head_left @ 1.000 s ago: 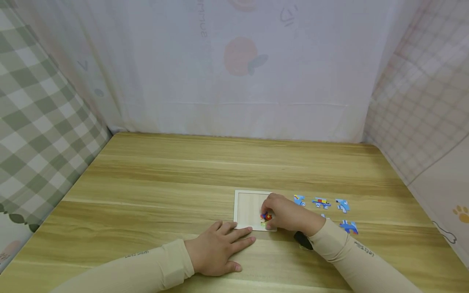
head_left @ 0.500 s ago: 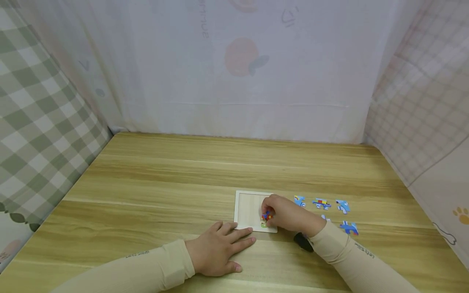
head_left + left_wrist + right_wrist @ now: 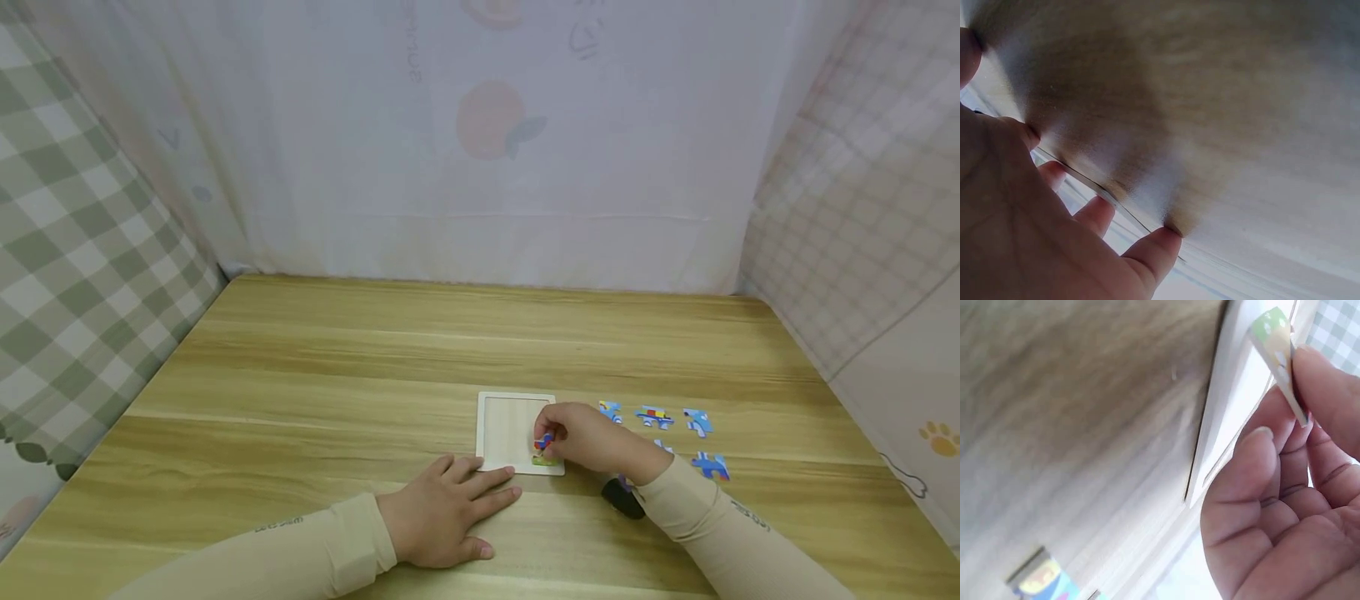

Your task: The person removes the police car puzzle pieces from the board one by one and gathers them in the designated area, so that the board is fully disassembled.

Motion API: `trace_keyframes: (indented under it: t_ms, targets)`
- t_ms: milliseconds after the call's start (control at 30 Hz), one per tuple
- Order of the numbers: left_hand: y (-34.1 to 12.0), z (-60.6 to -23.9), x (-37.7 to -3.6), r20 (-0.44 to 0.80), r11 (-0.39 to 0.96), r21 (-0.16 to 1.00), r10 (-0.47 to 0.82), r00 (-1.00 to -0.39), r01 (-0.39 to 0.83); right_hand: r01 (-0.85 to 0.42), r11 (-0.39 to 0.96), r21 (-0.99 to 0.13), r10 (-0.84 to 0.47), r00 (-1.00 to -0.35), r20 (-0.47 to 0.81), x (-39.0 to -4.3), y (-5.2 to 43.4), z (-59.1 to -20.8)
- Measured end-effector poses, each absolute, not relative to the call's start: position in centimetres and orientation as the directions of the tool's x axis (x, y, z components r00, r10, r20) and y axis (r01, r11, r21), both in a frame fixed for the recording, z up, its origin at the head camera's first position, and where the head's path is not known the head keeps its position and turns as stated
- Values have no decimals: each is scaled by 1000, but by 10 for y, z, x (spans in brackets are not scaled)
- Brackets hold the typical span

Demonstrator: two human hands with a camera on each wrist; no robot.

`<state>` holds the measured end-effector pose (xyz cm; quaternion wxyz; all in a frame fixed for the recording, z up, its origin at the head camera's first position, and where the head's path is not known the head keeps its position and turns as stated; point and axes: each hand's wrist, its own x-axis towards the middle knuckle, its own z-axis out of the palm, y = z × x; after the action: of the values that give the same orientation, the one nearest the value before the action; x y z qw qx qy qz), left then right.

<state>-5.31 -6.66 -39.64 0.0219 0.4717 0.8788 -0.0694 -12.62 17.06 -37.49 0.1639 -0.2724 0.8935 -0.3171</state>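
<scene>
A white-rimmed puzzle tray [image 3: 481, 429] with a bare wooden base lies on the table. Over its near right corner, my right hand [image 3: 588, 437] pinches a jigsaw puzzle piece [image 3: 543, 443] coloured red, blue and green. In the right wrist view, this piece [image 3: 1275, 347] stands tilted between thumb and fingers [image 3: 1254, 453], its green end outward. My left hand [image 3: 446, 517] lies palm down with spread fingers, two fingertips at the tray's near rim. In the left wrist view, the fingertips [image 3: 1163, 244] rest along the tray's edge.
To the right of the tray lie several loose pieces, among them one with a train-like picture [image 3: 656, 417], a light blue one [image 3: 697, 422] and a blue one [image 3: 710, 466]. My right forearm partly covers another piece. A black device [image 3: 622, 497] sits under my right wrist.
The puzzle piece in my right fingers has turned slightly, showing less red and a wider green strip. My right hand stays over the same tray corner; my left hand keeps its place.
</scene>
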Motion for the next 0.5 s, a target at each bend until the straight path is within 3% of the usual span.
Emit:
trace_keyframes:
  t_ms: [500]
  targets:
    - [-68,-397,-52,-86,550,-70,828,-554,832,-275,690,-670,-462,-879,-115,-122,216,-351]
